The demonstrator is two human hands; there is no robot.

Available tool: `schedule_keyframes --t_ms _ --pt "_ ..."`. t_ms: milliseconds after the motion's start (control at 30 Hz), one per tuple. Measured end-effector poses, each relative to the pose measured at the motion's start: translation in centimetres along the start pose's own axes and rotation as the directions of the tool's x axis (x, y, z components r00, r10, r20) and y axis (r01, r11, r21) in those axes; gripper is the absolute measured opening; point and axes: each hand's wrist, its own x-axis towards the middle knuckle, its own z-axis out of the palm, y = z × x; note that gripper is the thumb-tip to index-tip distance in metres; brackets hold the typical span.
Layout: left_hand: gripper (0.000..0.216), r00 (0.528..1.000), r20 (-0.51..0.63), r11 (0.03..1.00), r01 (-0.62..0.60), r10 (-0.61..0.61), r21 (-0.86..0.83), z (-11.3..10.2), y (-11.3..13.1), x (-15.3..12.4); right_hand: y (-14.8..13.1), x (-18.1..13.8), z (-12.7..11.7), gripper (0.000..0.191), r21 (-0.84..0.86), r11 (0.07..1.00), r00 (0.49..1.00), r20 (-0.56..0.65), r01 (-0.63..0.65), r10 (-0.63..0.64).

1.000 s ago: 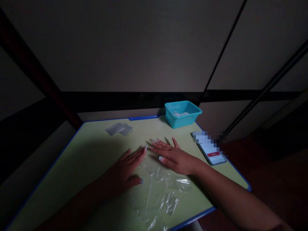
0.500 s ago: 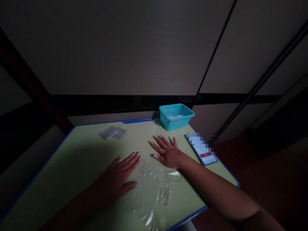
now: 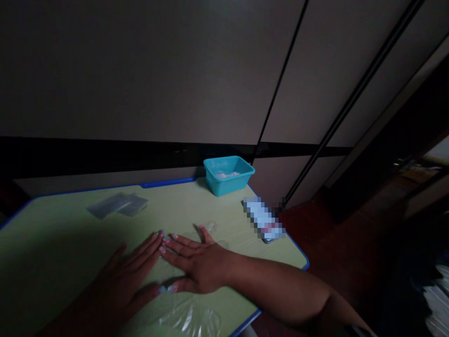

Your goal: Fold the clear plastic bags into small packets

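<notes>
My left hand (image 3: pixel 131 276) lies flat at the near left of the table, fingers stretched out. Its fingertips meet those of my right hand (image 3: pixel 196 262), which is also spread flat, palm down. Under and around the right hand lies a clear plastic bag (image 3: pixel 189 318), crinkled and shiny. Part of it shows below the hands and part beyond the right fingers; the hands cover its middle. Nothing is gripped by either hand.
On the pale green table (image 3: pixel 70 243) with a blue edge, flat grey translucent packets (image 3: pixel 119 206) lie at the back left. A turquoise basket (image 3: pixel 229 182) with clear plastic inside stands at the back. A phone (image 3: pixel 263 217) rests near the right edge. Cabinet panels (image 3: pixel 140 70) rise behind.
My right hand has moved left and nearer over the plastic bag, so its fingertips now meet my left hand's. The view has turned to the right.
</notes>
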Motion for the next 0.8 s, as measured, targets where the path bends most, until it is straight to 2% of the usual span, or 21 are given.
schedule_keyframes --t_ms 233,367,567,800 --pt "0.076 0.999 0.010 0.999 -0.050 0.050 0.012 0.4 -0.8 -0.2 0.5 -0.4 -0.4 0.066 0.008 1.000 0.999 0.036 -0.007 0.007" --pt "0.077 1.000 0.004 1.000 -0.023 0.023 0.018 0.6 -0.7 -0.4 1.0 -0.6 -0.4 0.064 -0.003 1.000 0.998 0.059 -0.031 0.031" --pt "0.082 0.996 -0.009 0.996 0.083 -0.083 0.034 0.6 0.2 -0.5 1.9 -0.3 -0.5 0.068 -0.004 0.988 0.987 0.051 -0.155 0.155" --pt "0.081 0.985 -0.112 0.984 0.141 -0.129 0.111 0.3 0.9 -0.5 4.4 -0.3 -1.0 0.069 -0.038 0.941 0.942 0.002 -0.336 0.337"
